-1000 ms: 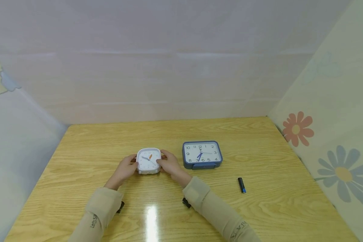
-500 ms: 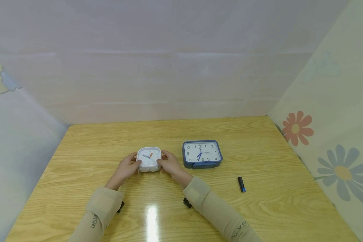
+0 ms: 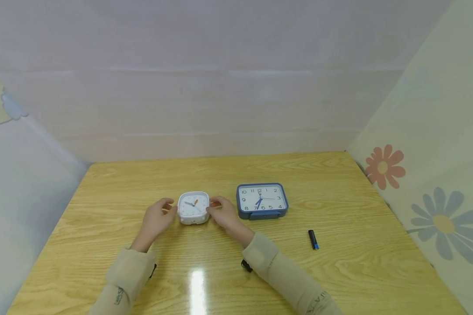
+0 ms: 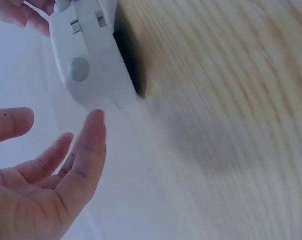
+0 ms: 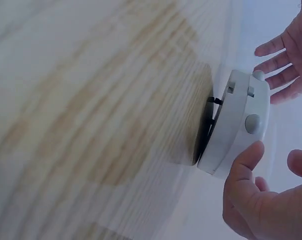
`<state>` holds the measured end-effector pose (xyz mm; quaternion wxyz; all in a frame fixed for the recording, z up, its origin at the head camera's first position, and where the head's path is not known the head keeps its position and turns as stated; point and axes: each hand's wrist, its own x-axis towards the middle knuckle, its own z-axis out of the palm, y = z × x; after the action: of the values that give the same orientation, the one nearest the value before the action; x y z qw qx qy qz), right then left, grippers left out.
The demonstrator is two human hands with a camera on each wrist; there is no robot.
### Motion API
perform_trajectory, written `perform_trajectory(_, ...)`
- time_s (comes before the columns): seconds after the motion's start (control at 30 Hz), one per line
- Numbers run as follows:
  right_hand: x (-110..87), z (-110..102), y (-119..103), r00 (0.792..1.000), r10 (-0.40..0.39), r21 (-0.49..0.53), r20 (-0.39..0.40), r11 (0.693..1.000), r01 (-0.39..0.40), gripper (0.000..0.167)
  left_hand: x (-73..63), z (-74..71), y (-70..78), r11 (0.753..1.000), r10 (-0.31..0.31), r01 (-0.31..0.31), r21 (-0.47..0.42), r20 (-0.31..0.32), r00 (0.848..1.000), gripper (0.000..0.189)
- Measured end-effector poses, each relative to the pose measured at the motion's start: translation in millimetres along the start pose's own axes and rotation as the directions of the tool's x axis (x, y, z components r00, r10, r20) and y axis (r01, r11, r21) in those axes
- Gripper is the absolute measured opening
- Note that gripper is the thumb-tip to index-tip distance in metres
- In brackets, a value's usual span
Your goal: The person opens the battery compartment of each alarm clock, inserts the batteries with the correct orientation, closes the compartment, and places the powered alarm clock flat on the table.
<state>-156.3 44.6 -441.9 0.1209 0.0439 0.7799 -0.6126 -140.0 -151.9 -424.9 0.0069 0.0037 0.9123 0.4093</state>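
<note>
A small white alarm clock (image 3: pixel 194 207) with an orange hand sits on the wooden table, face up and tilted toward me. Two round grey knobs show on its underside edge in both wrist views. My left hand (image 3: pixel 156 221) is just left of the clock, fingers spread and a small gap off its side. At the right side is my right hand (image 3: pixel 225 215), fingertips right at the clock's edge, thumb and forefinger parted in the right wrist view. Right of that hand stands a blue rectangular alarm clock (image 3: pixel 262 201) with large numerals.
A short black cylinder with a blue end, like a battery (image 3: pixel 313 239), lies on the table (image 3: pixel 351 271) at right. Small black devices (image 3: pixel 246 265) sit by the cuffs. Walls with printed flowers (image 3: pixel 443 224) border the table at the back and sides.
The white clock has tipped back slightly from its earlier stance. My left hand has come off its side and drawn back to the left; the right hand's fingers have loosened.
</note>
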Motion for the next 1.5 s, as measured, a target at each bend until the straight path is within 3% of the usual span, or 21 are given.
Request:
perform_trajectory(0.17,-5.9,-6,2,0.999,-0.035,0.01,0.018,0.999,0.035,0.02,-7.0,-3.0,2.5,0.999,0.042,-0.041,0.017,-0.061,0.997,0.019)
perform_trajectory(0.67,-33.6,-40,14,0.991,-0.124,-0.038,0.049,0.991,0.126,0.023,-30.0,11.3,20.7,0.988,0.045,-0.052,-0.149,-0.05,0.998,0.019)
perform_trajectory(0.9,-37.2,-55,16,0.991,-0.129,0.009,0.038,0.992,0.129,0.026,-30.3,17.8,29.3,0.972,0.062,-0.068,-0.227,-0.031,0.998,0.021)
perform_trajectory(1.33,-39.1,-85,19,0.992,-0.109,0.006,-0.067,0.994,0.11,0.023,-23.8,37.7,41.4,0.948,0.129,-0.126,-0.293,-0.009,0.992,0.02)
perform_trajectory(1.5,-40.5,-95,20,0.991,-0.103,0.028,-0.082,0.994,0.106,0.023,-21.0,43.9,47.9,0.95,0.145,-0.14,-0.278,-0.005,0.989,0.02)
